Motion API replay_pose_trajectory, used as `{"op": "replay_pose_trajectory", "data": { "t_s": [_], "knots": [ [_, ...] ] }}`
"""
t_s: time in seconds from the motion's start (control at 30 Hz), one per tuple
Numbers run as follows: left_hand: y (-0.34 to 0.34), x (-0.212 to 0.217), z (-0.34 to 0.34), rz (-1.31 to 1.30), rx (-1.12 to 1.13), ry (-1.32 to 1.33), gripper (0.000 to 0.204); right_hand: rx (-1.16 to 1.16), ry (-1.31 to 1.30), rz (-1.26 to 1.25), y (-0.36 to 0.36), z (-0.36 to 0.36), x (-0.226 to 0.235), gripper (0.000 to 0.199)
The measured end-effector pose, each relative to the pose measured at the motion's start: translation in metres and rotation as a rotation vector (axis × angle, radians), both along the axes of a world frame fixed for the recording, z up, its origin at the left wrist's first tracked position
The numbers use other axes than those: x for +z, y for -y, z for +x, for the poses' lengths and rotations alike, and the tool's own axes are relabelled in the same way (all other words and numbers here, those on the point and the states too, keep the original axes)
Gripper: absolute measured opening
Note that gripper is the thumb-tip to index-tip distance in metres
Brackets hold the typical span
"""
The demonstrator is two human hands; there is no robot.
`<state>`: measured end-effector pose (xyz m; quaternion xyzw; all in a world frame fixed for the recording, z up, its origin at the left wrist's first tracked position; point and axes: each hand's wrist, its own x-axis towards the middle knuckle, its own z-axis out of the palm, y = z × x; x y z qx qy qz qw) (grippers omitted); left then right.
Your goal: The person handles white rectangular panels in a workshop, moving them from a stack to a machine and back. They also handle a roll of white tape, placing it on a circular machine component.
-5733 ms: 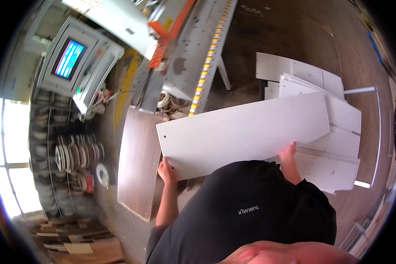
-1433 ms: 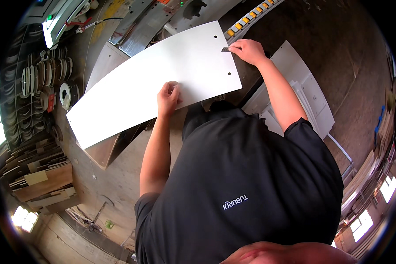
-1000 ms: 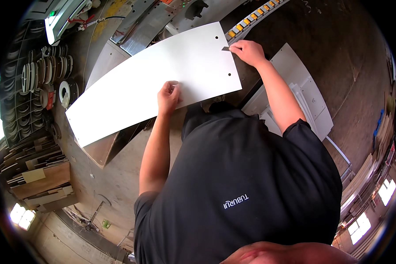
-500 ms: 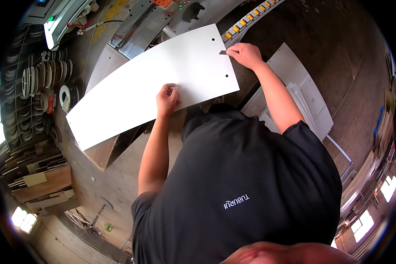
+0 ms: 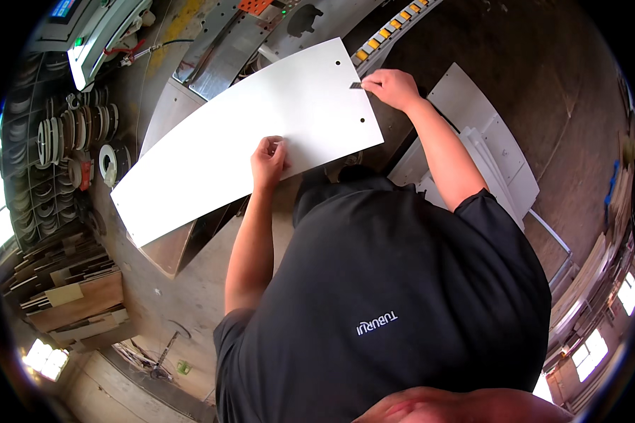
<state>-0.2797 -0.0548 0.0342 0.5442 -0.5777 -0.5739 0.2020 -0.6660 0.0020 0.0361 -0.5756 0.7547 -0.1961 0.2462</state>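
A large white curved panel [image 5: 219, 148] lies slantwise in front of me, with two dark holes near its right end. At that end, my right hand [image 5: 394, 89] pinches a small dark flat strip [image 5: 355, 86], which overlaps the panel's edge between the holes. My left hand [image 5: 267, 163] is over the panel's near edge, its fingers curled together and thumb against them. Whatever those left fingers hold, if anything, is too small to make out.
Under the panel stands a brown box-like support [image 5: 166, 254]. Beyond it are metal machine plates [image 5: 222, 70] and a curved rail with yellow blocks [image 5: 384, 34]. More white panels [image 5: 504, 141] lie to the right. Edging coils [image 5: 70, 134] and stacked boards [image 5: 77, 296] line the left.
Both hands keep nearly the same place and grip on the panel. The dark strip shows a little flatter, and the whole view has shifted slightly.
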Motion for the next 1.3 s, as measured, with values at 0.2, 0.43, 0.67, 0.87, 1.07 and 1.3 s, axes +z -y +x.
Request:
{"op": "replay_pose_trajectory", "data": {
  "t_s": [0.2, 0.43, 0.67, 0.87, 1.07, 1.3],
  "knots": [
    [-0.002, 0.002, 0.0, 0.014, 0.008, 0.008, 0.018, 0.022, 0.071, 0.022, -0.055, 0.013, -0.001, 0.028],
    [-0.002, 0.002, -0.002, 0.03, 0.009, -0.005, 0.017, -0.19, 0.409, 0.16, -0.069, 0.001, -0.023, 0.035],
    [-0.001, -0.001, 0.0, 0.029, -0.005, -0.009, 0.016, -0.087, 0.452, -0.002, -0.053, -0.012, -0.05, 0.04],
    [-0.001, -0.002, -0.001, 0.041, 0.005, -0.007, 0.016, -0.065, 0.418, 0.107, -0.036, -0.013, -0.048, 0.039],
    [-0.002, -0.002, -0.001, 0.045, 0.016, -0.019, 0.016, -0.038, 0.324, -0.16, -0.028, -0.007, -0.041, 0.026],
    [-0.003, 0.006, -0.006, 0.058, 0.018, -0.002, 0.016, -0.046, 0.216, -0.37, -0.011, 0.005, -0.026, 0.018]
  ]
}}
